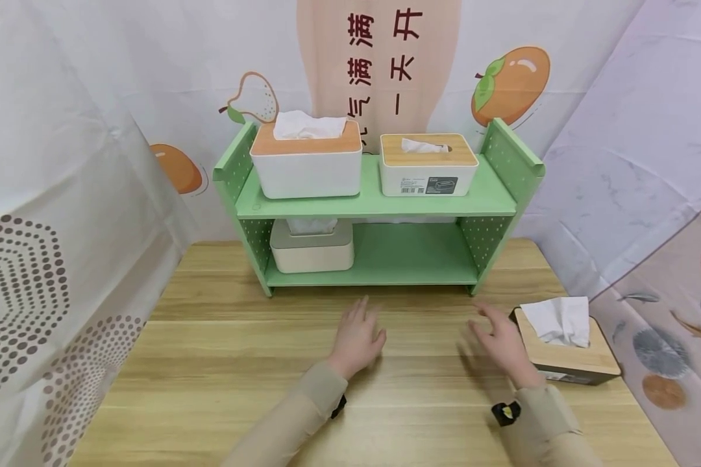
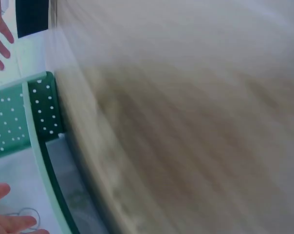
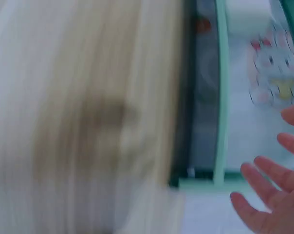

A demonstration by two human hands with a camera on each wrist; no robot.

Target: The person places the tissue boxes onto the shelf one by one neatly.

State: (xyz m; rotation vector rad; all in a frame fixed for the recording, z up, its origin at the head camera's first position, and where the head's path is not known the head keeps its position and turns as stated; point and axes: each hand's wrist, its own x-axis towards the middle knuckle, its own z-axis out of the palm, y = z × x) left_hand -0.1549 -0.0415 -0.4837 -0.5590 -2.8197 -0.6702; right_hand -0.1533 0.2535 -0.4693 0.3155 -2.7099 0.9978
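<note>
In the head view my left hand hovers over the wooden table in front of a green two-tier shelf, fingers extended and nothing in them. My right hand, slightly blurred, is just left of a black tissue box with a wooden lid; whether they touch is unclear. Spread, bare fingers of the right hand show in the right wrist view. On the upper tier stand a large white tissue box and a smaller labelled white tissue box. A grey-lidded tissue box occupies the lower tier's left end.
The wooden table extends around the shelf's foot and under both arms. Patterned cloth hangs at the left, back and right, close to the table's edges. Perforated green side panels bound the shelf. Both wrist views are partly blurred.
</note>
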